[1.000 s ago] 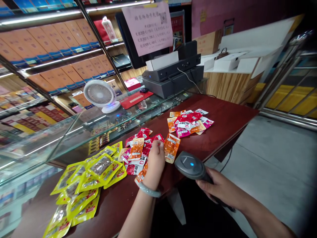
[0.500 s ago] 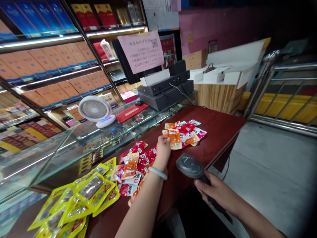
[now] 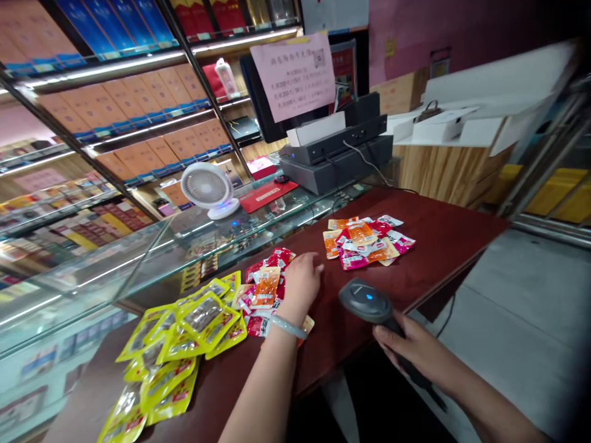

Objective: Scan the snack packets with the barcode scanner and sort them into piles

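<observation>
My right hand [image 3: 410, 344] is wrapped round the handle of a dark grey barcode scanner [image 3: 367, 300], whose head shows a small blue light. My left hand [image 3: 302, 280], with a pale bangle [image 3: 289, 327] on the wrist, is over the right side of a pile of small red and orange snack packets [image 3: 266, 286]. Its fingers are stretched out, and no packet shows in them. Farther along the counter lies a second pile of similar packets [image 3: 369, 243], an orange one on top. Yellow snack packs [image 3: 203, 314] with clear windows are heaped on the left.
The dark red counter [image 3: 443, 227] carries the piles. Behind it a glass case [image 3: 184, 246] holds a white fan [image 3: 209, 187] and a red folder [image 3: 268, 195]. A monitor with a pink paper notice [image 3: 295, 77] stands behind dark till equipment [image 3: 332, 157]. Boxed goods fill the shelves.
My left hand has let go of the orange packet at the far pile and drawn back to the near pile. A blue light now shows on the scanner. The view has shifted left.
</observation>
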Available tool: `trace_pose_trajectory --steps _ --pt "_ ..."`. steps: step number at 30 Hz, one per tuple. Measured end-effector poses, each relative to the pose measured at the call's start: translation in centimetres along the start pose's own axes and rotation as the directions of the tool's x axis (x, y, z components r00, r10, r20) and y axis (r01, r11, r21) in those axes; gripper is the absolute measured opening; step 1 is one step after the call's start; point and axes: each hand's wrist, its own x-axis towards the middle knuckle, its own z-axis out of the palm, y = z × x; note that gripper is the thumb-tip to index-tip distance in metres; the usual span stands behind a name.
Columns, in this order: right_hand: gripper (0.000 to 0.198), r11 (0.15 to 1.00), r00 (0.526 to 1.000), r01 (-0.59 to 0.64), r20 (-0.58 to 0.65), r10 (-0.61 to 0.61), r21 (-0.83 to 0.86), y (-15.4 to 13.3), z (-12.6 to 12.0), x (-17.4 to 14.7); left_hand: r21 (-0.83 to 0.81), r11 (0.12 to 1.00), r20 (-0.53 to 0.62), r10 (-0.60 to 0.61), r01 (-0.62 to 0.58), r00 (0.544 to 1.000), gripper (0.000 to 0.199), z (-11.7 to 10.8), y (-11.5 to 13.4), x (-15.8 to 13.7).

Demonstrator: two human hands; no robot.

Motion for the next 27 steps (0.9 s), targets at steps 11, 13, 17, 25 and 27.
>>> trace_pose_trajectory --steps 11,13,17,25,27 --pt "0.041 1.000 1.000 -0.003 0.019 0.003 0.007 0.4 2.1 0.9 0.366 0.930 0.010 0.002 -0.005 1.000 0.041 -1.6 -4.5 -0.4" --pt "0.042 1.000 1.000 0.009 -0.001 -0.009 0.005 0.0 2.2 1.1 0.331 0.943 -0.028 0.035 -0.024 0.999 0.035 -1.6 -4.0 -0.4" --pt "0.041 0.998 0.997 0.056 -0.049 -0.056 0.001 -1.3 2.2 1.8 0.252 0.967 -0.048 0.036 -0.023 0.998 0.020 -1.7 -3.3 -0.6" --pt "0.037 0.995 0.991 0.092 -0.097 -0.088 0.045 -2.2 2.3 3.4 0.213 0.976 -0.068 0.050 -0.035 0.996 0.033 -1.4 -3.3 -0.3" --pt "0.038 0.996 0.993 0.074 -0.101 -0.068 0.053 -2.2 2.2 3.6 0.155 0.988 -0.056 0.029 -0.020 0.998 0.031 -1.4 -3.5 0.3"
